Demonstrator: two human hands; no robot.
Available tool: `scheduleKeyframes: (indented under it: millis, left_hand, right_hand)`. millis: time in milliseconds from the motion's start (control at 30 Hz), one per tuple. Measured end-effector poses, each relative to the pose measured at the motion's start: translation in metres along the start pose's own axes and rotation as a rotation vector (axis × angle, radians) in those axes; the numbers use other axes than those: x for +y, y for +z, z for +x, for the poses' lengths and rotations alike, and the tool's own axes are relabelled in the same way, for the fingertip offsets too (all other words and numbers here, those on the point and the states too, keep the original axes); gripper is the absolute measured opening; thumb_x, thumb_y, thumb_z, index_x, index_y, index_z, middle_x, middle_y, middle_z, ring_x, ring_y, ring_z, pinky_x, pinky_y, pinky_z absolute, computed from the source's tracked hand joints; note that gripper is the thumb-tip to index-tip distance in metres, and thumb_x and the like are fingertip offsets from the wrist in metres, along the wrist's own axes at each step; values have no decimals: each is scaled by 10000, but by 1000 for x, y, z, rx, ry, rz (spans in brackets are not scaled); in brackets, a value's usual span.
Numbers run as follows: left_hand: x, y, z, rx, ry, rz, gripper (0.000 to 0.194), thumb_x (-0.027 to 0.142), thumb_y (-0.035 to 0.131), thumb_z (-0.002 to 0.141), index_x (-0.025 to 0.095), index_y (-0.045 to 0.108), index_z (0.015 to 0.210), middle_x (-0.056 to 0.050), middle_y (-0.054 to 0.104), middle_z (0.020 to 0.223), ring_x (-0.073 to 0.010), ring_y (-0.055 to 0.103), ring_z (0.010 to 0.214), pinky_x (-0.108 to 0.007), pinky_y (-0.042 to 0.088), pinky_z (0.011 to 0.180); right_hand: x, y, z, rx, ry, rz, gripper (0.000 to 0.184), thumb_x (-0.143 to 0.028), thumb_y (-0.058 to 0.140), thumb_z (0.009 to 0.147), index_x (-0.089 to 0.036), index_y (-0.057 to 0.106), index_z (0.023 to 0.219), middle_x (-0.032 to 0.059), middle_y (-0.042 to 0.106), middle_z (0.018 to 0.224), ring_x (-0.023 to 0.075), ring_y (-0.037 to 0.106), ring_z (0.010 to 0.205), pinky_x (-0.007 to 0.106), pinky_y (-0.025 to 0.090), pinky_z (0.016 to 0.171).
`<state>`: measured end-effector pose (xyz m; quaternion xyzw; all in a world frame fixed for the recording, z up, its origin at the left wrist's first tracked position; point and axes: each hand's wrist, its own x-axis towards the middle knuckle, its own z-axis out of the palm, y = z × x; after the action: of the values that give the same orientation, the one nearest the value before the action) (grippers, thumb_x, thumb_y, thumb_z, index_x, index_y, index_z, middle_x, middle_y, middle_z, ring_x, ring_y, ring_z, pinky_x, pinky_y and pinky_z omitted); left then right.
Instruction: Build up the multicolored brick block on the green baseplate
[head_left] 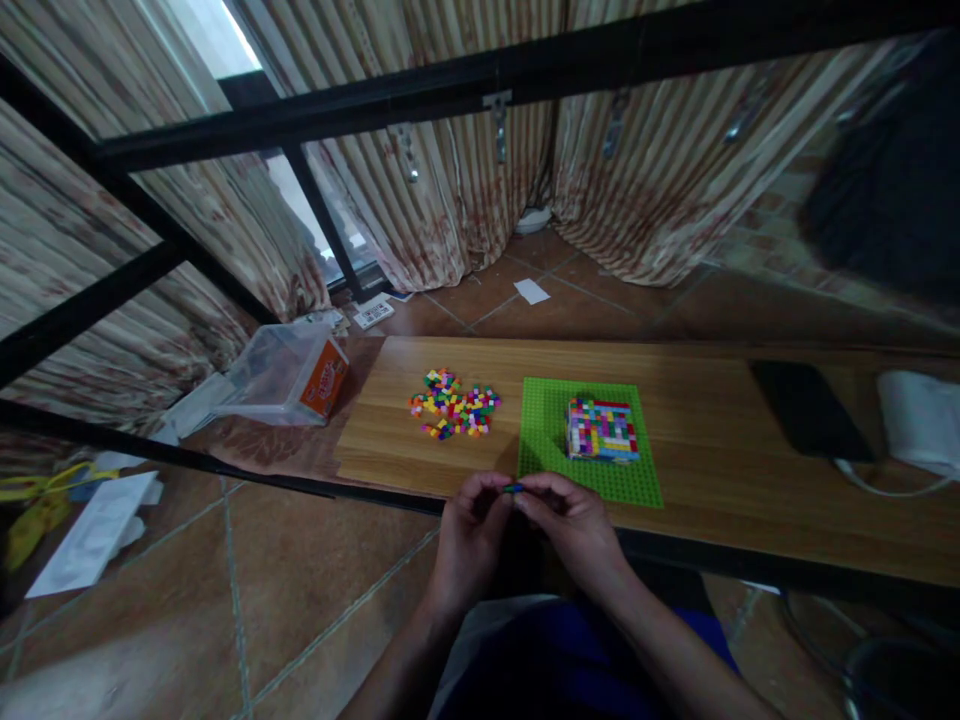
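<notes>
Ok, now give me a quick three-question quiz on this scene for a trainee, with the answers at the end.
1. Multiple choice: What colour is the studded baseplate under the multicoloured brick block?
A) Red
B) Green
C) White

2. True or false: The loose bricks lie on the baseplate.

3. Short answer: What do the left hand and right hand hold between their fingertips?

Key
1. B.
2. False; they lie on the wooden tabletop, left of the baseplate in the picture.
3. A small piece showing green and blue.

Blue-and-green piece [514,488], partly hidden
</notes>
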<state>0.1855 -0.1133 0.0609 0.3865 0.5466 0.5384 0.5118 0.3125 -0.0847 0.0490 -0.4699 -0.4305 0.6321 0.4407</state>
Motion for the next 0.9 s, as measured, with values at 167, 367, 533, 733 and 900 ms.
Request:
scheduleKeyframes:
  millis: [167,367,533,733,900]
  left_hand:
    - [-6,5,-10,5,-54,11,282,451,663,858,172,628,838,19,623,676,-101,555,602,-205,453,572]
    - [-12,11,-10,9,-66,44,319,475,662,851,164,617,799,34,563,629,-70,454,535,-176,362,493]
    - [-18,14,-7,21,-153,-37,370,516,714,789,163,603,776,62,497,547,-49,377,458,-167,306,439]
    - [-24,15,-1,-25,-247,-55,411,566,702,771,172,589,750,59,494,499,-64,384,406,-189,327,418]
    - [-29,-15,44,143,77,403,221,404,622,860,190,655,816,5,618,643,-143,578,586,-249,467,585]
  right_hand:
    - [2,-3,-8,-16,117,91,345,-505,832,613,-205,701,723,-26,627,587,117,529,543,255,430,544]
    - [6,-4,-14,27,75,83,345,-485,841,624,-189,676,693,-38,590,592,92,479,558,230,390,556]
    - [10,-7,-16,52,84,104,408,-539,848,607,-191,668,723,-28,611,610,103,504,557,236,409,553]
    - [8,-12,-15,41,106,116,425,-557,845,612,-195,680,762,4,661,685,134,573,597,264,469,580]
    - [-6,-37,-4,107,-87,-62,434,-512,775,726,-239,720,1059,-16,659,726,135,594,625,280,507,626]
